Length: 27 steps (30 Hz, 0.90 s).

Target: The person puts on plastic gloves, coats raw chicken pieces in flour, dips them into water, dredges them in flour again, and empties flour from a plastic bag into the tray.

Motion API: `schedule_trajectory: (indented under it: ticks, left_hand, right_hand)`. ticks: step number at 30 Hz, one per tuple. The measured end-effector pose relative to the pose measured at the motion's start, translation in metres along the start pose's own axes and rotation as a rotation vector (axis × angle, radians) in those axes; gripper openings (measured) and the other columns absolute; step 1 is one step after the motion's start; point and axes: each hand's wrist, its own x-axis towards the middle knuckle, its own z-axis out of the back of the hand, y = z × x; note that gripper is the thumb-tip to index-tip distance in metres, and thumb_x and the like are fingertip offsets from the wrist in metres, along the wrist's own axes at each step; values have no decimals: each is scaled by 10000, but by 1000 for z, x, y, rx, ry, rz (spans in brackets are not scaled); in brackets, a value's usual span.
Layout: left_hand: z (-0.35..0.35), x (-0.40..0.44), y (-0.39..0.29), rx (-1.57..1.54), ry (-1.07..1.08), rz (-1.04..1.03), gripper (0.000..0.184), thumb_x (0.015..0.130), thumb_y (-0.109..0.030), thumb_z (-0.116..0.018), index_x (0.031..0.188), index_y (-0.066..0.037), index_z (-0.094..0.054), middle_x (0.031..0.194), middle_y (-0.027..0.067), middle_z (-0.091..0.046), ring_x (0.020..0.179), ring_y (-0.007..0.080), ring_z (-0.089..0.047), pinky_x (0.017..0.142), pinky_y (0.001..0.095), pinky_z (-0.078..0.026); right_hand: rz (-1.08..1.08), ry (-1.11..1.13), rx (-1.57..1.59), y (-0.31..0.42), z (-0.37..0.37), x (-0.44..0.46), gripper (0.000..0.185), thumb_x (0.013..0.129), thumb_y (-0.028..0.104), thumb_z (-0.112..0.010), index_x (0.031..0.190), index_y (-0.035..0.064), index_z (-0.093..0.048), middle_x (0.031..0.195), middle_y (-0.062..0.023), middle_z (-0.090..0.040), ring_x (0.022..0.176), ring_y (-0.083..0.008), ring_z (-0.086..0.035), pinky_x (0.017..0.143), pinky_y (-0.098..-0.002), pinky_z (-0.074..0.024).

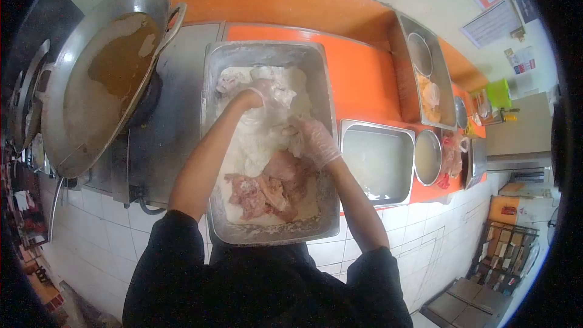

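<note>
A deep metal pan (211, 206) holds white flour (243, 152). Raw chicken pieces (255, 197) lie bare in the near half, and flour-coated chicken (234, 79) lies at the far end. Both my hands wear clear plastic gloves. My left hand (262, 94) is down at the floury pieces at the far end, its fingers mostly hidden by flour and glove. On the pan's right side, my right hand (313, 141) has its fingers curled round a flour-dusted chicken piece (293, 140), just above the bare meat.
A large wok of oil (121, 54) stands on the left. Right of the pan are a metal tray of cloudy liquid (378, 161), a round bowl (427, 157) and a long metal tray (446, 94) with yellowish food. The counter (364, 79) is orange.
</note>
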Motion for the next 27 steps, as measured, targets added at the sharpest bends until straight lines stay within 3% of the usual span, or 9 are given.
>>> schedule_trajectory:
  ticks: [1,4,7,9,13,15,19,22,27]
  left_hand:
    - [2,-3,0,84,23,31,464,751,-50,-710,1173,28,-532,1070,112,-610,938,219,-605,817,334,-508]
    - [-2,-18,-14,-582,65,88,533,752,-35,-705,1233,24,-485,1117,121,-594,967,216,-594,835,324,-506]
    - [6,-53,-92,-421,7,118,480,807,-48,-649,1245,35,-473,1159,123,-579,1021,201,-573,856,326,-494]
    - [0,-56,-75,-578,-54,78,461,828,-68,-625,1251,32,-470,1162,126,-578,1045,197,-561,864,327,-486]
    - [-14,-55,-47,-674,-36,158,455,859,-107,-588,1274,21,-453,1198,134,-560,1093,200,-540,917,330,-450]
    - [-35,-29,38,-447,8,55,450,864,-131,-587,1274,5,-461,1214,139,-557,1114,203,-531,932,327,-433]
    - [-36,-37,22,-619,-100,178,424,867,-162,-589,1243,8,-488,1204,138,-565,1093,209,-540,925,321,-416]
    - [-32,-47,0,-805,-190,267,446,846,-182,-623,1224,19,-498,1167,133,-578,1047,212,-555,892,322,-425]
    - [-3,-62,-38,-299,-479,434,513,802,-212,-676,1224,21,-503,1183,130,-559,1072,202,-526,871,333,-438]
  right_hand:
    - [2,-4,-83,-3,-4,5,263,749,92,-615,1009,73,-582,964,-178,-604,883,-335,-603,737,-386,-483]
    - [51,-64,-293,-13,-15,18,287,770,97,-596,1056,92,-569,926,-177,-610,865,-323,-609,727,-387,-487]
    - [118,-160,-303,-4,-16,21,410,785,85,-560,1191,123,-523,927,-199,-612,871,-331,-606,752,-411,-487]
    - [100,-137,-177,15,-4,16,410,789,99,-555,1198,117,-521,1019,-205,-607,918,-328,-598,784,-405,-485]
    - [206,-141,-434,-4,-7,24,414,789,140,-568,1197,97,-521,1174,-200,-553,955,-326,-591,822,-390,-484]
    - [114,47,-324,7,5,23,410,793,159,-567,1195,93,-521,1223,-195,-526,946,-325,-596,838,-389,-483]
    - [135,-70,-406,-31,-13,31,272,716,111,-655,984,89,-616,1075,-187,-548,946,-364,-564,793,-398,-471]
    - [134,-82,-458,-40,-18,35,293,730,100,-627,1022,100,-604,1056,-173,-558,889,-333,-586,738,-380,-491]
    - [81,-81,-214,-20,-6,29,303,784,78,-567,1084,110,-598,1089,-162,-566,776,-278,-630,643,-327,-519]
